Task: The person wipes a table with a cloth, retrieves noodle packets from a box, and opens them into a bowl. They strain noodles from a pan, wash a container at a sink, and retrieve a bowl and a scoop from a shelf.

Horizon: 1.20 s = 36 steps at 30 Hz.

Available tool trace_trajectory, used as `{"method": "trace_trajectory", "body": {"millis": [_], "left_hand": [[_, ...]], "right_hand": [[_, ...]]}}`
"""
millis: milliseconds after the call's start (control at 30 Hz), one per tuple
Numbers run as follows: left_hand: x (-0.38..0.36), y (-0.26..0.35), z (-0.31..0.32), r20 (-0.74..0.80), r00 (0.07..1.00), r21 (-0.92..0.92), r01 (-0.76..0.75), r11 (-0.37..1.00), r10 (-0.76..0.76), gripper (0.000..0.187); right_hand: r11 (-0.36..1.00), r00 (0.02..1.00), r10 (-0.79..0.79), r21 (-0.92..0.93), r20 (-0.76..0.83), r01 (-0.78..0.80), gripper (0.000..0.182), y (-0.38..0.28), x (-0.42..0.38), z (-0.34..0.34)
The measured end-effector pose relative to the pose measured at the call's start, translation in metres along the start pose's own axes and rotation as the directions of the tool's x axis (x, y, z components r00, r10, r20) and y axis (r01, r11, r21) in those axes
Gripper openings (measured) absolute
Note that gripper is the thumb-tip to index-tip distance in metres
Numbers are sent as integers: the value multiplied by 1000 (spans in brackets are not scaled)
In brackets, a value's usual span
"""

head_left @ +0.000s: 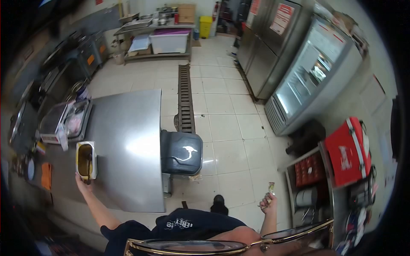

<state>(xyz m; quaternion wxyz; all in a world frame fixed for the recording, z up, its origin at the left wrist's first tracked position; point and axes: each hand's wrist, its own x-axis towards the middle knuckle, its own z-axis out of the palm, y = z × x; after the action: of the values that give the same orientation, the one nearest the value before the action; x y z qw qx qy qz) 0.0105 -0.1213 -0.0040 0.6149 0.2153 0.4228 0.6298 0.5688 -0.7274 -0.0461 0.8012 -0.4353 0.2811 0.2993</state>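
On the left of the steel table, my left hand [81, 182] is at the near end of a small rectangular metal food pan [95, 166], gripping its edge. Something yellow-brown coats the inside of the pan, and a dark-handled utensil [88, 164] lies in it. The fingers are partly hidden by the pan. Out to my right, over the floor, my right hand [268, 205] is closed around a small crumpled packet [271, 187], greenish and pale, that sticks up above the fingers. What is printed on it is too small to read.
The steel table [128, 128] also bears a tray [79, 121] and an orange cloth [46, 176]. A dark lidded bin [183, 152] stands against its right edge. Beyond runs a floor drain grate [184, 98]. Right are a glass-door fridge [305, 81] and a shelf with a red bag [347, 153].
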Motion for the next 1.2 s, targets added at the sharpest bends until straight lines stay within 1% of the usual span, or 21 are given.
{"method": "trace_trajectory", "body": {"millis": [67, 100, 133, 167, 233, 300, 367, 433, 500, 567, 667, 767, 833, 867, 933, 967, 1033, 1067, 1100, 1167, 1200], "left_hand": [[-43, -16, -10, -141, 987, 27, -74, 997, 77, 45], [-70, -17, -10, -174, 977, 56, -117, 992, 125, 45], [-87, -23, -14, -97, 989, -34, -116, 993, 113, 46], [-108, -22, 1, -119, 983, -17, -144, 989, 141, 46], [-158, -31, 28, -308, 949, -85, -90, 992, 60, 43], [-190, -40, 49, -299, 953, -89, -78, 993, 48, 40], [-209, -50, 61, -139, 987, -139, -105, 985, 86, 38], [-220, -57, 76, -115, 990, -176, -97, 980, 77, 37], [-218, -67, 78, -36, 994, -186, -107, 977, 102, 36], [-223, -69, 111, -36, 995, -155, -103, 983, 98, 34], [-221, -74, 117, 6, 992, -214, -123, 969, 128, 34], [-219, -76, 126, 2, 990, -163, -139, 977, 141, 35], [-222, -72, 132, 48, 991, -145, -117, 982, 125, 36], [-226, -68, 137, 44, 990, -141, -128, 982, 135, 36], [-228, -66, 132, 86, 981, -111, -161, 981, 171, 35], [-230, -64, 131, 39, 983, -95, -174, 980, 178, 35], [-236, -61, 133, 5, 982, -74, -190, 979, 190, 35], [-238, -59, 138, 6, 982, -68, -189, 980, 190, 35], [-240, -57, 143, -9, 979, -57, -206, 977, 205, 35], [-245, -54, 152, -33, 973, -41, -229, 973, 228, 35], [-245, -52, 156, 1, 976, -30, -219, 975, 219, 35]], "right_hand": [[982, 992, 93, -171, 80, -78, 30, -28, 60, 34], [958, 951, 211, -242, 226, -155, 33, -41, 87, 48], [933, 950, 233, -324, 210, -157, 33, -48, 110, 73], [901, 948, 260, -399, 185, -169, 33, -48, 128, 98], [861, 929, 322, -466, 185, -205, 35, -38, 169, 133], [805, 908, 375, -553, 188, -217, 37, -27, 200, 162], [750, 863, 473, -596, 177, -288, 39, -3, 218, 192], [709, 854, 505, -624, 123, -329, 39, 22, 229, 207], [676, 774, 580, -680, 255, -283, 35, 36, 244, 224], [639, 776, 596, -708, 207, -301, 33, 48, 250, 239], [567, 794, 600, -754, 101, -332, 29, 56, 253, 242], [528, 787, 615, -769, 53, -360, 24, 55, 269, 257], [445, 830, 552, -870, 83, -210, 22, 60, 278, 262], [440, 832, 551, -869, 62, -227, 22, 65, 290, 259], [361, 810, 574, -925, 123, -116, 18, 83, 317, 262], [364, 810, 575, -923, 117, -125, 18, 93, 323, 266], [237, 924, 346, -968, 162, 81, 13, 117, 334, 272], [151, 906, 406, -987, 114, 57, 14, 125, 346, 271], [150, 905, 411, -987, 111, 53, 14, 141, 355, 271], [132, 960, 263, -989, 96, 62, 21, 189, 367, 274], [60, 926, 321, -980, 197, 188, 25, 206, 362, 285]]}}
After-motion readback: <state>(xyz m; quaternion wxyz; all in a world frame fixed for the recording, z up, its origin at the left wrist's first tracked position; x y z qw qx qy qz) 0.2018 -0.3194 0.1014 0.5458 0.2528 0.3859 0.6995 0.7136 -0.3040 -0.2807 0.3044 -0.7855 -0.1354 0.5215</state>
